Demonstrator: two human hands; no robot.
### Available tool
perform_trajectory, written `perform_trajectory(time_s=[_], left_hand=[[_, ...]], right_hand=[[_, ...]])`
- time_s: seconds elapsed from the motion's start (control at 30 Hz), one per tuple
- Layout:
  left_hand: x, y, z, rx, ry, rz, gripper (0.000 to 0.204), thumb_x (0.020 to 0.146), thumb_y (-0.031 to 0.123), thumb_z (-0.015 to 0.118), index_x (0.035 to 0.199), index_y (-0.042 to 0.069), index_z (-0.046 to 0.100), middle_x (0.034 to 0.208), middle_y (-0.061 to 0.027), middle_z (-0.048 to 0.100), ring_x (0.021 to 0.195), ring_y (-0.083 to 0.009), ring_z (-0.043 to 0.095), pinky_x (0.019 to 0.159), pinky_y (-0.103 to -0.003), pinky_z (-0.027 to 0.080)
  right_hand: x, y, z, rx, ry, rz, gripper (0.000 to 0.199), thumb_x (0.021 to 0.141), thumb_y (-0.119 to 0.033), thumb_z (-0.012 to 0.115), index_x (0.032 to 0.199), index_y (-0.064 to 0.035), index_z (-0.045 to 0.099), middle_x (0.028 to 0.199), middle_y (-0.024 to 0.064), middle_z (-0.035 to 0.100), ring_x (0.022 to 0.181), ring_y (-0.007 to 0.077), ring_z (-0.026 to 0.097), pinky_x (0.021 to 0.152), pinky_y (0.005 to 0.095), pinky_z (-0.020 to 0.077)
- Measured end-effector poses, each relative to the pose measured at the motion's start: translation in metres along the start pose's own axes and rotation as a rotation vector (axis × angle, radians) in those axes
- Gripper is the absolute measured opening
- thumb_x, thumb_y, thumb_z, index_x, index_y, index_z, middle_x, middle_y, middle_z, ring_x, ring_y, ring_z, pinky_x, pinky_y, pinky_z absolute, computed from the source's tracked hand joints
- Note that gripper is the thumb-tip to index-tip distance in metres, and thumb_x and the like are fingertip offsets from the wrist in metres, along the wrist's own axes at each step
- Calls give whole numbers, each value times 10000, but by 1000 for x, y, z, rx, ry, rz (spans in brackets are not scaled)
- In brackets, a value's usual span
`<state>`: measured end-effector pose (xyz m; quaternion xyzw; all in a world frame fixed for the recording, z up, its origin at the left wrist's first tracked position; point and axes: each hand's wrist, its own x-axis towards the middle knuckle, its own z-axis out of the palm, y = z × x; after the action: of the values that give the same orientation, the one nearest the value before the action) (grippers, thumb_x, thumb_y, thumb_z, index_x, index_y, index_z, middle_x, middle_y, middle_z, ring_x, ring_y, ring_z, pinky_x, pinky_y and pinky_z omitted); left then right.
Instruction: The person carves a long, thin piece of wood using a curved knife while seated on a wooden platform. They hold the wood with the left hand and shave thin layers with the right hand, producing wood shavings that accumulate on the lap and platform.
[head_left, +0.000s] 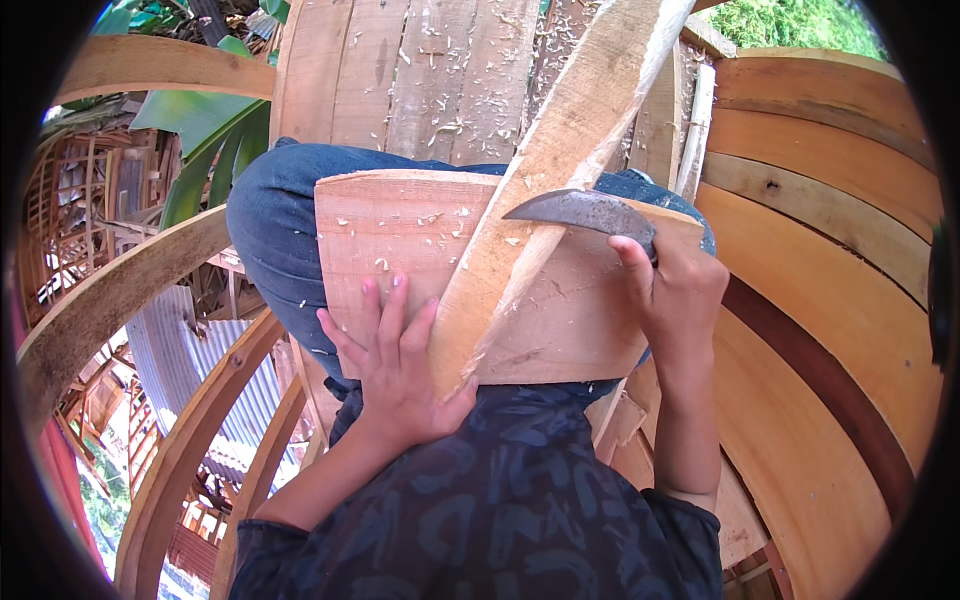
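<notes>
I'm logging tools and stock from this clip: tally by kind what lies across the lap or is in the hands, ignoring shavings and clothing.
Curved blades: 1, in the right hand
Long wooden strips: 1, beside the left hand's fingers
Wide flat boards: 1
Total: 3

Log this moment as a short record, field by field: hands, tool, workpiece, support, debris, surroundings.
Left hand: spread on the board, at the strip's near end
Right hand: gripping the curved blade
Tool: grey metal, lying across the strip, tip toward the left; handle hidden
Workpiece: long wooden strip, slanting away to the upper right
Support: board across the lap
Debris: pale shavings on board and plank floor
Surroundings: curved timbers left, plank wall right
</notes>
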<state>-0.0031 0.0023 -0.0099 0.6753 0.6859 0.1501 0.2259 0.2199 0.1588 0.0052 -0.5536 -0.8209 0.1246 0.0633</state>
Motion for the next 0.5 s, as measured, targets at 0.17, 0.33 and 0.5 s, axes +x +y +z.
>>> perform_trajectory(time_s=[0.17, 0.33, 0.5], left_hand=[[3, -10, 9, -4, 2, 25, 832, 735, 509, 644, 1356, 35, 359, 1508, -266, 240, 1441, -471, 102, 1058, -699, -92], [3, -6, 7, -7, -9, -12, 808, 734, 508, 649, 1328, 29, 386, 1506, -261, 245, 1439, -469, 111, 1059, -704, -79], [4, -12, 18, -7, 35, 32, 808, 731, 516, 649, 1323, 33, 387, 1496, -249, 271, 1439, -464, 124, 1059, -704, -77]], right_hand=[[-17, -28, 10, 110, -64, -158, 543, 831, -514, 669, 587, -69, 476, 464, 109, 465, 426, 279, 539, 409, 365, 389], [16, 9, 5, -23, -1, -26, 489, 859, -429, 680, 627, -33, 512, 558, 168, 505, 491, 347, 534, 460, 409, 398], [-12, -20, 18, 104, -75, -128, 515, 820, -512, 679, 632, -61, 515, 512, 99, 507, 463, 281, 564, 444, 401, 424]])
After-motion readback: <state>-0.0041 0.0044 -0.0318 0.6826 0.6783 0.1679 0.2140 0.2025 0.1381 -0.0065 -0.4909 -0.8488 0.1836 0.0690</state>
